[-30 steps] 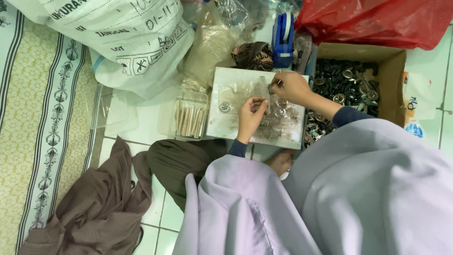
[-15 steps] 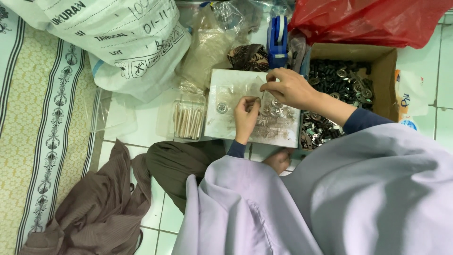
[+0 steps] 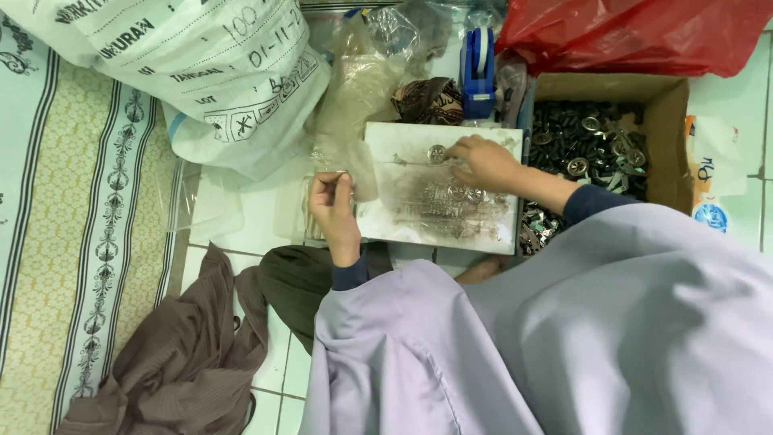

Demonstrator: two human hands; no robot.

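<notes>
Now, right hand (image 3: pixel 483 163): fingertips down on the white tray (image 3: pixel 403 141), pinching at a round metal disc (image 3: pixel 437 152) (grip unclear). Left hand (image 3: pixel 334 205) off tray's left edge, fingers closed on sth thin. Box (image 3: pixel 672 137) of metal parts to the right, red bag (image 3: pixel 636 32) behind.

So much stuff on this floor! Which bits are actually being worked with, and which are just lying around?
In use: white board, small round metal parts on it, right hand, left hand, cardboard box of metal parts.

Lying about: red plastic bag, white sack, brown cloth, blue tape dispenser.
</notes>
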